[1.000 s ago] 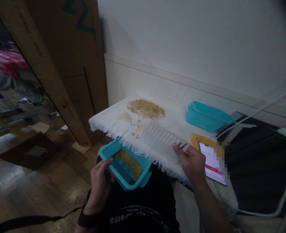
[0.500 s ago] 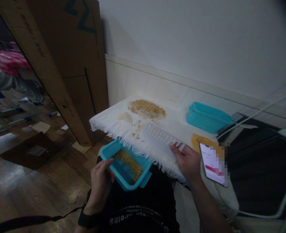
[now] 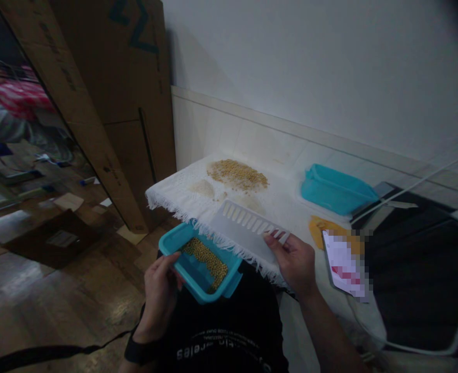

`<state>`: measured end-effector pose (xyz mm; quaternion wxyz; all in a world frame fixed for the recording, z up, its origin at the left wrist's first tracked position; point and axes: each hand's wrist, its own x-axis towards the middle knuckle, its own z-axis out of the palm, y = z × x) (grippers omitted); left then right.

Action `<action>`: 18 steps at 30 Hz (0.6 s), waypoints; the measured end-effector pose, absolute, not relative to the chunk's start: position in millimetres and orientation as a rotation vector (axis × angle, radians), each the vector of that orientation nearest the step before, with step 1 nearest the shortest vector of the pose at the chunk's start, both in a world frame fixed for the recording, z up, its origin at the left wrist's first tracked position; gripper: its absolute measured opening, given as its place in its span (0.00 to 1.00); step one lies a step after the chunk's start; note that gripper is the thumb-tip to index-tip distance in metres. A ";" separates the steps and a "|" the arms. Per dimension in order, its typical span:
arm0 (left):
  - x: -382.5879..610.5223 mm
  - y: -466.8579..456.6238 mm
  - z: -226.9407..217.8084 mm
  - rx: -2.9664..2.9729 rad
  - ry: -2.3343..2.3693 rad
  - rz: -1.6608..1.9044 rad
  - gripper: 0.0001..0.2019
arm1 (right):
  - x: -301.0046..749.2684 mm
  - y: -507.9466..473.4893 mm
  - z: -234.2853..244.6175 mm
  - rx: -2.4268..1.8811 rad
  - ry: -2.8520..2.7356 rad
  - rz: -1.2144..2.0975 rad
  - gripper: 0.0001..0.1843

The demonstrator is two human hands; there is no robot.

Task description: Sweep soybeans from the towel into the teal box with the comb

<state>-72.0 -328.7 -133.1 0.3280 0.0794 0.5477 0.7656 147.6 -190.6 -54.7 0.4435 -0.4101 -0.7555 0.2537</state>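
My left hand (image 3: 161, 290) grips the near left rim of a blue plastic basin (image 3: 192, 284), with yellow soybeans (image 3: 208, 257) lying in it. The basin is held just below the table's fringed front edge. In my right hand (image 3: 295, 259) is a white slotted plastic plate (image 3: 244, 228), fingers closed round its slotted right end. The plate rests low over the white cloth (image 3: 174, 186), its left end near the edge above the basin. Behind it on the cloth lie a heap of soybeans (image 3: 239, 175) mixed with pale grains and a smaller pale grain pile (image 3: 201, 188).
A second blue basin (image 3: 333, 190) stands at the table's back right. An orange-yellow cloth (image 3: 318, 228) and a lit phone (image 3: 341, 264) lie near my right forearm. A tall cardboard box (image 3: 124, 103) stands to the left. A person in a checked top (image 3: 19, 98) sits beyond it.
My right hand has drawn the slotted plate left and toward the front edge. Loose soybeans near that edge are now mostly out of sight. My left hand and the basin have barely moved.
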 end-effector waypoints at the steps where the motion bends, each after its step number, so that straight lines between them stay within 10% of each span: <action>1: -72.3 -328.9 -132.2 0.203 1.438 2.007 0.16 | 147.0 -190.3 -54.5 -1.021 -1.853 0.621 0.20; 18: -72.3 -328.9 -127.4 0.231 1.485 2.024 0.17 | 141.5 -184.5 -55.3 -1.079 -1.821 0.486 0.22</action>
